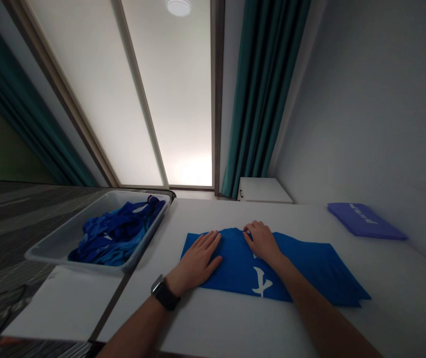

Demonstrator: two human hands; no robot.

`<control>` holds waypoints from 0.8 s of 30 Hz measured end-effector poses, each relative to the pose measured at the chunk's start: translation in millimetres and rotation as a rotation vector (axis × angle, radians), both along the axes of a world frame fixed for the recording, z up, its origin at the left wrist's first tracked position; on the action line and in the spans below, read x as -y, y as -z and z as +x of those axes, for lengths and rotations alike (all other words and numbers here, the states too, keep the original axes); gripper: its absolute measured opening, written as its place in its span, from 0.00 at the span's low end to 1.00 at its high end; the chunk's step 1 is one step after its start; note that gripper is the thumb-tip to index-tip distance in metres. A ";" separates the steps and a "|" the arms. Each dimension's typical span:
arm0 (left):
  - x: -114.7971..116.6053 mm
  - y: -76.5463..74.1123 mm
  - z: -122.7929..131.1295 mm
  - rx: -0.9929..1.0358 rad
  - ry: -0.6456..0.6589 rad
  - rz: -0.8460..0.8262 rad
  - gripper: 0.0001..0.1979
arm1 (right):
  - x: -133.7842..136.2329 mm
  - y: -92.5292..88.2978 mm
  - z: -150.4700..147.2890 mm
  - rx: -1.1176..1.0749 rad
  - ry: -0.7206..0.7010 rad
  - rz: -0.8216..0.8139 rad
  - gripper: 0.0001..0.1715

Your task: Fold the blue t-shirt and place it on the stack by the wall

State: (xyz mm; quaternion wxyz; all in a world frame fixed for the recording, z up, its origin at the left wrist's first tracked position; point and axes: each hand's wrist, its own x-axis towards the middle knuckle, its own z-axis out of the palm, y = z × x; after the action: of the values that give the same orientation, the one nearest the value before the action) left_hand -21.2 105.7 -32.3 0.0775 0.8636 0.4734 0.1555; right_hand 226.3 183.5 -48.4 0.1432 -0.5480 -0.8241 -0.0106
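Note:
A blue T-shirt (231, 278) with white lettering lies spread sideways on the white table, partly folded, its right end loose and layered. My left hand (200, 258) rests flat on its left part, fingers stretched out and thumb apart. A dark smartwatch is on that wrist. My right hand (261, 241) touches the far edge of the shirt near its middle, fingers bent and thumb close to them. Whether fabric is pinched between those fingertips is hard to see. My right forearm covers part of the lettering.
A translucent plastic bin (45, 250) with crumpled blue clothes (119, 231) stands left. A folded purple-blue garment (366, 222) lies at the right by the wall. Behind the white table (216, 323) are a small white cabinet (263, 189), teal curtains (265, 94) and frosted sliding doors (175, 99).

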 end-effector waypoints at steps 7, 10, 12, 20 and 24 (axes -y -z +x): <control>2.9 9.7 3.0 -0.098 0.006 0.006 0.31 | -3.7 8.2 -1.5 -0.026 -0.005 0.001 0.10; 2.9 11.4 1.8 -0.128 0.010 -0.005 0.31 | -3.9 8.9 -2.2 -0.032 0.007 0.001 0.11; 3.0 13.2 1.5 -0.130 0.020 -0.002 0.31 | -2.7 7.3 -3.0 -0.028 0.018 0.002 0.11; -3.9 5.6 -0.2 0.022 -0.011 -0.027 0.27 | 3.0 -0.9 -4.3 -0.026 0.024 -0.025 0.15; -18.1 -6.1 -18.1 0.189 -0.207 0.094 0.22 | 3.7 -2.2 -4.8 -0.020 0.019 -0.033 0.16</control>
State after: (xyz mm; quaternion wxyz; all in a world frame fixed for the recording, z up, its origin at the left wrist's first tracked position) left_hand -39.3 123.8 -26.2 0.0650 0.7942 0.5429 0.2653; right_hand 221.6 179.8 -46.1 0.1422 -0.5582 -0.8174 0.0071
